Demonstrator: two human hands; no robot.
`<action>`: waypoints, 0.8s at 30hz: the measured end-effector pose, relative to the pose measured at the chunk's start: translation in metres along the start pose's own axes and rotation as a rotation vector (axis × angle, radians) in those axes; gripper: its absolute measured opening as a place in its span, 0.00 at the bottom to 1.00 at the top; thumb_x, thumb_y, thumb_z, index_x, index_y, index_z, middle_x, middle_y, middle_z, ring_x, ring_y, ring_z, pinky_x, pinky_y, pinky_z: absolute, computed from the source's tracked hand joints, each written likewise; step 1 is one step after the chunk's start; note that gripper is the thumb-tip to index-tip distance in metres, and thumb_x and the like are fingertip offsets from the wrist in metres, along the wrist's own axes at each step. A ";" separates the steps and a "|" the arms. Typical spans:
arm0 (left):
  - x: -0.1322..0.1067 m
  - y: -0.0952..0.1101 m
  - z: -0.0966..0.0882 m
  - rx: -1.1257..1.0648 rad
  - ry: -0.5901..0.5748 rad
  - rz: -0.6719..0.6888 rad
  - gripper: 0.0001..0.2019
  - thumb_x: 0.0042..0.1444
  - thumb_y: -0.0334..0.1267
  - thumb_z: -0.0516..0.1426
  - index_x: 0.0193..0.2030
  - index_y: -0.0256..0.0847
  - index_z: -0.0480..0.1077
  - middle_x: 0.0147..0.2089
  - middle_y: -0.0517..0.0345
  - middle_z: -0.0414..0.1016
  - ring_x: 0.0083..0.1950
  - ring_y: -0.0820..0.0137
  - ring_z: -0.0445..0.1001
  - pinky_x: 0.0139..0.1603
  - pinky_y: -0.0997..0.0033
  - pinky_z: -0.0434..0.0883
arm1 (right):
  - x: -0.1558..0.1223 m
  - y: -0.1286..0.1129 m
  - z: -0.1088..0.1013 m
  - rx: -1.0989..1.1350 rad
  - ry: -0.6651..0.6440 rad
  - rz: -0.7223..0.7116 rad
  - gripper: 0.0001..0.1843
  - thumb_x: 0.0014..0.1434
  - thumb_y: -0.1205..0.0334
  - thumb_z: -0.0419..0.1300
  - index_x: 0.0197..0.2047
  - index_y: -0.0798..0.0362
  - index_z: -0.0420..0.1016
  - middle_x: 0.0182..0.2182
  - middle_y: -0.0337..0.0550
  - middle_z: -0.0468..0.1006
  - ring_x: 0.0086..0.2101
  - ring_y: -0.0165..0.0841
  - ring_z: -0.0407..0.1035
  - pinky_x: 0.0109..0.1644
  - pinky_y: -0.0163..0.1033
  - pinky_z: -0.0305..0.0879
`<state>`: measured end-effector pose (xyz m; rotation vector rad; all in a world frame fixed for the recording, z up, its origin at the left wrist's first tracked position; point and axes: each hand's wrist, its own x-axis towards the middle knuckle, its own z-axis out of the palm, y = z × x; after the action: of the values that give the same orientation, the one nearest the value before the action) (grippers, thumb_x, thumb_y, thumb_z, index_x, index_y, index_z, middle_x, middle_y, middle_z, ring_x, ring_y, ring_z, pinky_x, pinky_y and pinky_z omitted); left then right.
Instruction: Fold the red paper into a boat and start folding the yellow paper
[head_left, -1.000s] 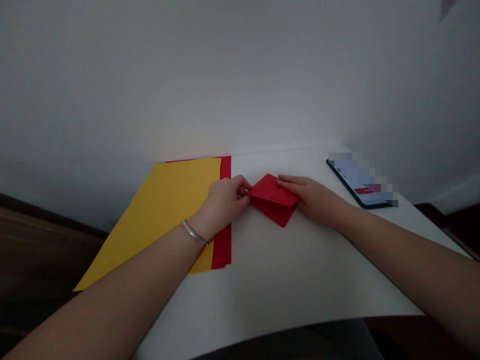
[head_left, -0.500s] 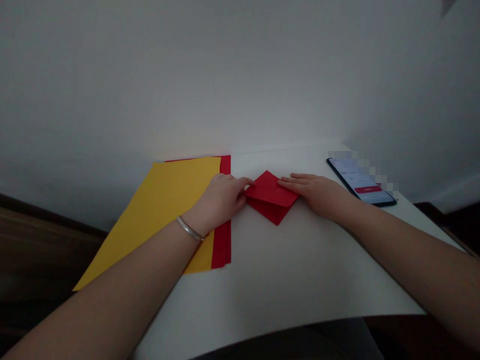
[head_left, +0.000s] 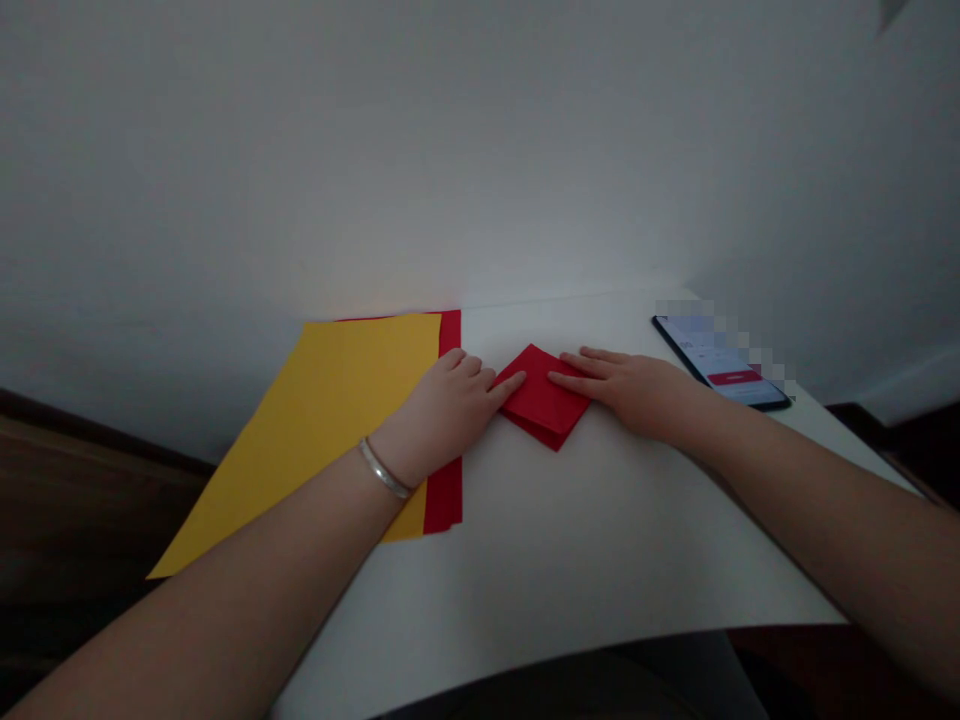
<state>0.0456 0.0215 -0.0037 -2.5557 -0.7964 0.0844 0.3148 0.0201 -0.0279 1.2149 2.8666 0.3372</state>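
Red paper, folded into a small diamond-shaped piece (head_left: 541, 405), lies on the white table (head_left: 570, 560) between the person's 2 hands, a little right of the centre of the view. Its upper layer covers most of the lower one, and a narrow gap shows along the near left edge, towards the bottom corner.

The left hand (head_left: 463, 405) reaches in from the left, its index finger stretched out onto the paper near the left corner and the other fingers loosely curled. The thumb is hidden, so I cannot tell whether it grips the edge. A silver bangle (head_left: 382, 470) circles that wrist.

The right hand (head_left: 637, 395) is extended flat, its fingers straight and slightly parted. At least 2 fingertips rest on the paper's right side; the hand appears to press rather than grasp.

Under the left forearm lies a large yellow sheet (head_left: 322, 400), with red sheets (head_left: 444, 500) showing beneath it along the right and far edges. Beyond the right hand is a phone (head_left: 731, 365), screen up and lit, partly pixelated, near the table's right edge.
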 end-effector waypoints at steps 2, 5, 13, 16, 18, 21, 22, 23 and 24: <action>-0.001 0.002 -0.002 0.009 -0.023 -0.011 0.22 0.63 0.31 0.51 0.65 0.38 0.61 0.39 0.50 0.75 0.41 0.61 0.70 0.44 0.60 0.64 | 0.000 0.000 0.001 0.000 0.006 -0.010 0.35 0.59 0.75 0.49 0.68 0.46 0.55 0.66 0.46 0.58 0.62 0.45 0.57 0.58 0.51 0.66; -0.003 0.001 -0.001 -0.007 -0.030 -0.015 0.22 0.64 0.31 0.50 0.65 0.38 0.61 0.40 0.49 0.74 0.41 0.61 0.70 0.42 0.62 0.65 | 0.000 0.000 0.002 0.001 0.027 -0.022 0.34 0.59 0.75 0.49 0.68 0.49 0.57 0.65 0.47 0.60 0.62 0.44 0.58 0.58 0.51 0.65; -0.004 -0.022 -0.008 -0.267 -0.046 0.002 0.13 0.63 0.32 0.52 0.50 0.44 0.74 0.47 0.52 0.75 0.44 0.66 0.72 0.44 0.68 0.68 | 0.000 -0.007 -0.012 -0.081 0.095 -0.057 0.26 0.59 0.75 0.51 0.61 0.56 0.69 0.56 0.51 0.73 0.51 0.41 0.69 0.52 0.45 0.70; -0.005 -0.031 -0.010 -0.420 -0.046 -0.017 0.10 0.63 0.35 0.54 0.44 0.43 0.77 0.46 0.54 0.77 0.44 0.67 0.74 0.47 0.68 0.69 | -0.001 -0.008 -0.017 -0.090 0.097 -0.082 0.24 0.60 0.75 0.51 0.58 0.55 0.71 0.52 0.47 0.77 0.50 0.40 0.69 0.52 0.43 0.70; -0.005 -0.036 -0.008 -0.485 -0.056 -0.018 0.10 0.62 0.34 0.54 0.42 0.42 0.77 0.45 0.55 0.78 0.45 0.67 0.75 0.48 0.68 0.69 | -0.002 -0.010 -0.020 -0.086 0.100 -0.085 0.24 0.60 0.74 0.51 0.58 0.55 0.72 0.52 0.46 0.77 0.52 0.40 0.68 0.55 0.44 0.68; -0.005 -0.041 -0.005 -0.530 -0.066 -0.013 0.11 0.62 0.34 0.54 0.43 0.42 0.78 0.45 0.56 0.79 0.45 0.67 0.76 0.50 0.68 0.70 | -0.002 -0.020 -0.023 -0.052 0.074 -0.030 0.21 0.63 0.65 0.52 0.57 0.57 0.73 0.54 0.49 0.76 0.54 0.42 0.68 0.59 0.47 0.65; -0.005 -0.042 -0.005 -0.528 -0.072 -0.010 0.11 0.62 0.35 0.54 0.44 0.43 0.78 0.45 0.56 0.79 0.45 0.67 0.76 0.50 0.68 0.70 | -0.002 -0.023 -0.024 -0.032 0.068 0.020 0.21 0.64 0.60 0.52 0.57 0.58 0.73 0.53 0.51 0.76 0.53 0.43 0.69 0.59 0.48 0.64; -0.004 -0.042 -0.005 -0.518 -0.084 -0.006 0.11 0.62 0.35 0.54 0.44 0.43 0.78 0.46 0.56 0.79 0.45 0.66 0.76 0.49 0.68 0.70 | -0.001 -0.027 -0.025 -0.015 0.059 0.063 0.23 0.65 0.55 0.51 0.55 0.60 0.74 0.53 0.54 0.76 0.52 0.43 0.70 0.58 0.48 0.66; -0.004 -0.042 -0.007 -0.505 -0.101 0.002 0.11 0.62 0.36 0.54 0.44 0.43 0.78 0.47 0.55 0.79 0.46 0.66 0.77 0.48 0.68 0.70 | -0.001 -0.029 -0.026 -0.006 0.048 0.084 0.25 0.65 0.52 0.50 0.54 0.62 0.75 0.52 0.56 0.76 0.52 0.44 0.71 0.57 0.47 0.66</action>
<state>0.0215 0.0471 0.0211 -3.0452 -0.9514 0.0130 0.2922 -0.0056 -0.0082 1.3475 2.8576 0.3817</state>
